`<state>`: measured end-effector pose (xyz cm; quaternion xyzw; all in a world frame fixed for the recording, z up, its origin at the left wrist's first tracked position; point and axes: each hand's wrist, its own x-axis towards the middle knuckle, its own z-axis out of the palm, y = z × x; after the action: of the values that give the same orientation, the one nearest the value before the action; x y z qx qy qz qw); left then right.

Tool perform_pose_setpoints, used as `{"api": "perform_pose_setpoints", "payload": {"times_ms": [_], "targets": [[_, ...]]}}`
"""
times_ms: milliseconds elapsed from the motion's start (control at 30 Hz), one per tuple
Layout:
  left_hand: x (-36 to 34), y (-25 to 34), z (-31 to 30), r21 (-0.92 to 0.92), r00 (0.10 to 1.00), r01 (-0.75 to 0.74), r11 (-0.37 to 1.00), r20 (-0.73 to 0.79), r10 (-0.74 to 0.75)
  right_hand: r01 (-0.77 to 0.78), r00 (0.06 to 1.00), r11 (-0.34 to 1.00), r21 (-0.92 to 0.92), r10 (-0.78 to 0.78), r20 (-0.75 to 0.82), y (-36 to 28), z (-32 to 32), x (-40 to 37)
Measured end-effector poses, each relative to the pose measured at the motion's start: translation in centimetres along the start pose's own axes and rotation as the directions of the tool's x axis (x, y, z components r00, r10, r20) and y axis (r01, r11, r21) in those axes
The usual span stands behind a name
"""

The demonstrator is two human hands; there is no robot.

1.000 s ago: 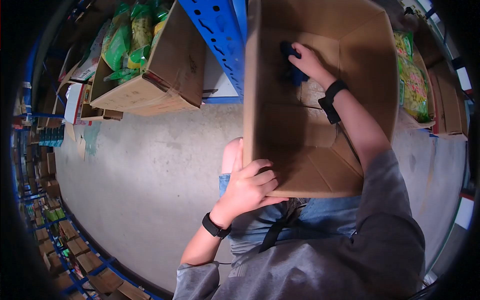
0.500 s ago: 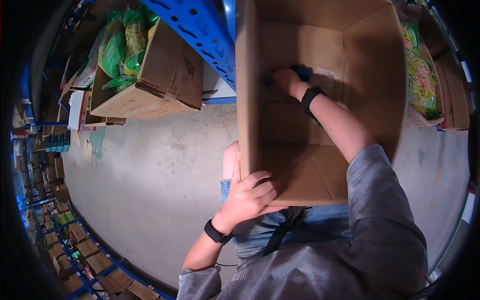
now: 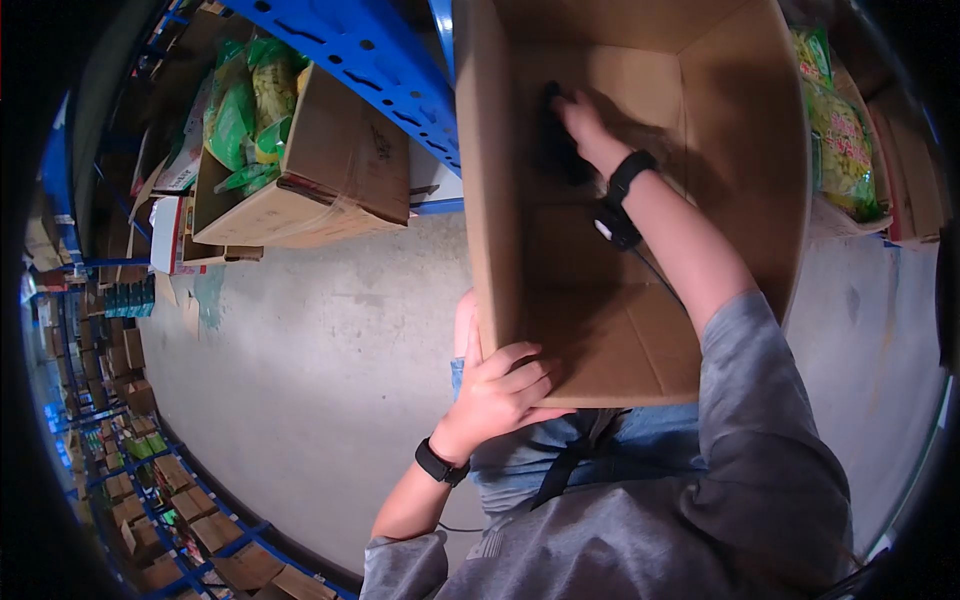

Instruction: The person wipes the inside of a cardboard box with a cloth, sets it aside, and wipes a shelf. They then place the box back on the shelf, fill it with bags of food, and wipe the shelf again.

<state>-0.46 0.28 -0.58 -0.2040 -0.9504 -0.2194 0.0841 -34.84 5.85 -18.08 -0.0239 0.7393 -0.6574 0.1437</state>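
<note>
Shifts right hand [image 3: 582, 118] over to left wall of box [image 3: 640, 340], fingers on dark object [image 3: 552, 150]; cannot tell if gripped. Keeps left hand [image 3: 500, 388] clamped on box corner. Object still inside.

No legible txt on carton [image 3: 620, 330] or shelf box [image 3: 345, 150].

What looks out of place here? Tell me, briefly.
Nothing spilled or broken. The box lies tipped on its side across the person's lap, left hand gripping its edge, right hand deep inside on a dark thing. Cardboard scraps lie loose on the floor by the far boxes.
</note>
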Motion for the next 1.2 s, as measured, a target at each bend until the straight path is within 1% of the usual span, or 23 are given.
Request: {"api": "perform_pose_setpoints", "payload": {"times_ms": [67,100,167,267,300,333,400,500,533,567,633,667,700,733,800,833,867,900,967,1000,1067,1100,1200], "targets": [[-0.2,0.1,0.2,0.007,1.000,0.016,1.000,0.003,-0.016,-0.110,0.988,0.948,0.298,0.071,0.139,1.0,1.9,1.5],[-0.2,0.1,0.4,0.006,1.000,0.019,1.000,0.006,-0.019,0.017,0.997,1.000,-0.024,-0.019,-0.073,-1.6,4.2,-1.4],[-0.4,0.2,0.6,0.004,1.000,0.027,1.000,0.014,-0.027,0.129,0.991,0.983,0.130,-0.125,-0.041,-2.6,4.8,-2.9],[-0.4,0.1,0.7,-0.006,1.000,0.021,1.000,0.003,-0.021,-0.001,0.975,1.000,-0.011,0.004,0.220,0.3,4.2,-3.7],[-0.3,0.1,0.7,0.012,1.000,0.008,1.000,0.004,-0.008,0.007,0.976,0.990,0.141,-0.038,0.213,4.2,5.1,-4.3],[-0.4,0.0,0.6,0.031,1.000,-0.004,1.000,0.006,0.004,0.073,0.967,0.996,0.053,-0.084,0.239,3.4,4.7,-7.0],[-0.4,0.1,0.6,0.034,1.000,-0.001,0.999,0.011,0.000,0.013,0.959,0.981,-0.196,0.043,0.280,0.4,3.2,-11.1],[-0.2,0.3,0.3,0.026,1.000,0.011,1.000,0.027,-0.012,0.167,0.921,0.863,-0.477,0.037,0.388,0.5,3.3,-8.8],[-0.2,0.2,0.2,0.043,0.999,-0.003,0.999,0.032,0.001,0.064,0.896,0.963,-0.263,0.061,0.440,5.7,3.9,-4.9],[-0.1,0.3,0.3,0.061,0.999,-0.012,0.998,0.033,0.010,-0.032,0.932,0.999,-0.034,0.042,0.359,9.2,5.2,0.0],[0.0,0.3,0.3,0.070,0.999,-0.014,0.997,0.033,0.012,0.060,0.982,0.998,-0.029,-0.054,0.182,5.5,4.8,0.6],[0.0,0.3,0.2,0.075,0.999,-0.016,0.997,0.037,0.013,0.105,0.991,0.994,-0.039,-0.101,0.091,3.5,4.5,0.8],[-0.1,0.3,0.2,0.055,0.999,0.000,0.998,0.046,-0.003,0.062,0.996,0.977,-0.203,-0.047,0.076,2.3,4.6,0.8],[-0.2,0.4,0.2,0.035,0.998,0.017,0.999,0.053,-0.019,0.074,0.994,0.947,-0.312,-0.044,0.102,1.0,4.5,-0.2],[-0.3,0.5,0.4,0.016,0.998,0.038,0.999,0.052,-0.039,0.103,0.988,0.849,-0.519,-0.026,0.154,-0.5,4.4,-3.2],[-0.3,0.5,0.4,0.018,0.998,0.040,0.999,0.045,-0.040,0.373,0.928,0.698,-0.612,-0.269,0.259,2.5,4.9,-3.0],[-0.3,0.5,0.5,0.018,0.998,0.039,0.999,0.039,-0.039,0.593,0.795,0.466,-0.657,-0.468,0.386,8.0,5.8,-2.5],[-0.3,0.4,0.7,0.033,0.999,0.025,0.999,0.034,-0.026,0.740,0.603,0.177,-0.649,-0.600,0.525,8.7,5.7,-3.1],[-0.5,0.3,0.8,0.065,1.000,-0.002,0.998,0.029,0.001,0.794,0.585,0.028,-0.608,-0.311,0.749,9.1,5.3,-2.6],[-0.3,0.3,0.6,0.078,0.999,-0.009,0.997,0.037,0.006,0.823,0.557,-0.034,-0.567,-0.148,0.817,7.6,5.0,-2.6],[0.1,0.5,0.0,0.102,0.998,-0.020,0.995,0.055,0.014,0.658,0.750,0.299,-0.691,-0.342,0.566,4.5,4.9,-1.4],[0.2,0.5,0.0,0.105,0.998,-0.024,0.994,0.060,0.017,0.556,0.827,0.467,-0.687,-0.387,0.407,3.1,4.9,-0.9],[-0.1,0.4,0.2,0.103,0.998,-0.029,0.994,0.064,0.023,0.353,0.934,0.718,-0.599,-0.312,0.176,0.0,4.7,-0.2]]}}
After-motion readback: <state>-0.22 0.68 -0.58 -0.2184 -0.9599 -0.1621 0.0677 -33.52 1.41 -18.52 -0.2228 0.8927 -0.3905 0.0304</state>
